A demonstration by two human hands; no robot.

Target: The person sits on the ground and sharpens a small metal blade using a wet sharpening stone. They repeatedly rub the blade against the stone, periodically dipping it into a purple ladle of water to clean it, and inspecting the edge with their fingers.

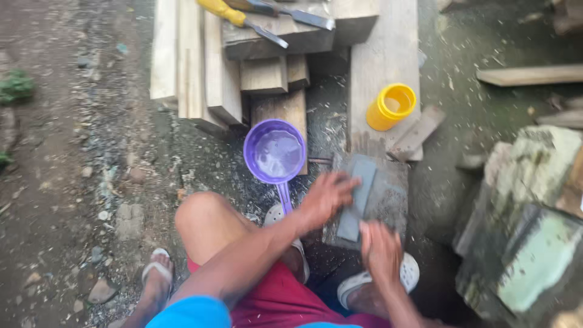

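1. Left hand (328, 195) lies flat, fingers spread, pressing on the upper part of a grey rectangular sharpening stone (358, 194); nothing is clasped.
2. Right hand (379, 250) sits at the stone's lower end; it is blurred, so whether it is closed on anything cannot be told.
3. The stone rests lengthwise on a wet, dark slab (392, 200), just before the person's sandalled feet.
4. Purple plastic dipper (275, 152), round with a long handle, stands just left of the stone and holds clear water.
5. Yellow plastic cup (392, 107), cylindrical, stands on a pale plank (382, 54); contents unclear.
6. Rough-sawn timber offcuts (206, 67) lie stacked beyond; two chisels (267, 15), one yellow-handled, rest on top.
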